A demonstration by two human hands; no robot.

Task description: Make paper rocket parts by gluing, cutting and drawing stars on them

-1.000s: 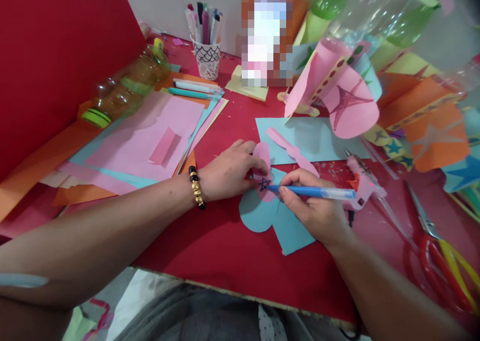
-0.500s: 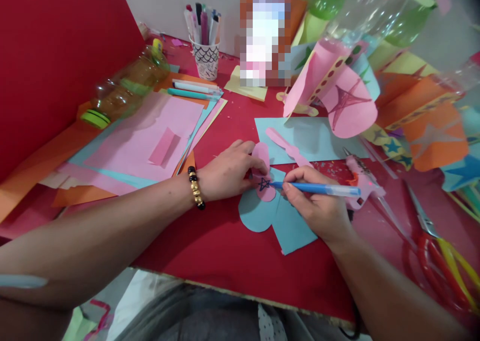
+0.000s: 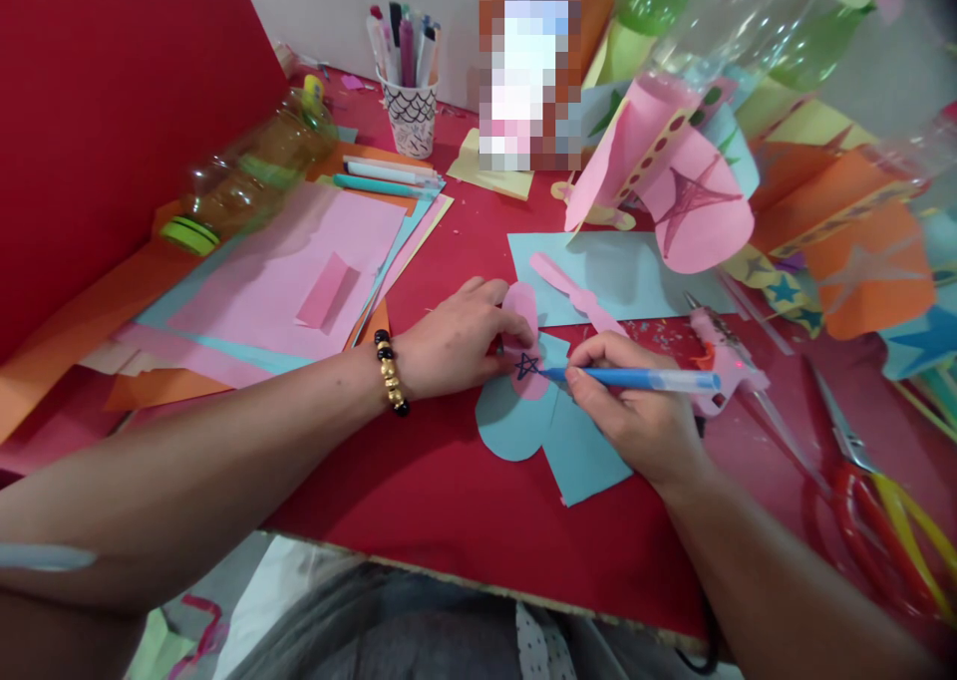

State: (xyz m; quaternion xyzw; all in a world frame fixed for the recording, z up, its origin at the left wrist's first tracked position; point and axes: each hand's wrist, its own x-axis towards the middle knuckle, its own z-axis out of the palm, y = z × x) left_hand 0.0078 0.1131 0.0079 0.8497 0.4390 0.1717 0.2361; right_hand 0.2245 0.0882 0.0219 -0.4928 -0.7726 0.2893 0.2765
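Note:
My right hand [image 3: 632, 411] is closed around a blue marker [image 3: 635, 377], its tip touching or just over a small pink paper cutout [image 3: 521, 306] with rounded ends. A dark star outline [image 3: 527, 365] is drawn on the lower end of that cutout. With bent fingers, my left hand [image 3: 460, 336] grips the cutout at its left side; the fingertips are partly hidden. Beneath the cutout lies a light-blue paper shape [image 3: 512, 426] with a rounded lobe and a straight-edged part. A pink paper strip [image 3: 575, 293] rests on a blue sheet [image 3: 628, 261] just beyond.
Scissors [image 3: 859, 471] and a pink glue gun [image 3: 722, 356] lie to the right. Stacked paper sheets [image 3: 291, 251] and a plastic bottle [image 3: 254, 167] fill the left side. A pen cup [image 3: 411, 112] stands at the back, with paper-decorated bottles [image 3: 703, 191] at back right.
The marker tip has shifted very slightly right, away from the star. My left hand and the papers stay where they were.

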